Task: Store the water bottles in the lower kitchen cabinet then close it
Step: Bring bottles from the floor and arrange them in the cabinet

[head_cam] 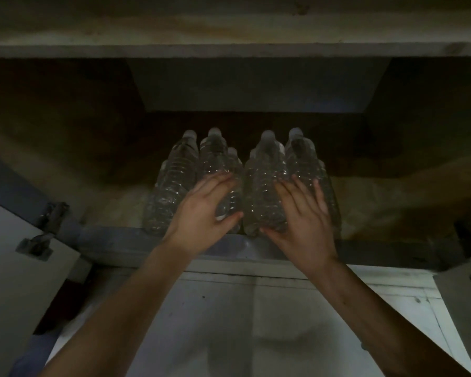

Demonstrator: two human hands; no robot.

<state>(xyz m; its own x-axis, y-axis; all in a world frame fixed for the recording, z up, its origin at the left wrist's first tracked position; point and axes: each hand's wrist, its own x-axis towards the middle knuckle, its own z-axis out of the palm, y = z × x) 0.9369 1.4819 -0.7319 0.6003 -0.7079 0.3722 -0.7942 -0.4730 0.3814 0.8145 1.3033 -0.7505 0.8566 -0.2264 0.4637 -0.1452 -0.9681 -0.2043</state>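
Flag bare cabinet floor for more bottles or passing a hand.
Pale cabinet floor lies bare left of the clear ribbed plastic water bottles, up to the left wall, with a similar strip right of them. Dark floor behind them runs to the back wall. Centre front is crowded: bottles packed together, left hand around one, right hand flat on others.

The head camera looks forward and down, close, into the cabinet (250, 85).
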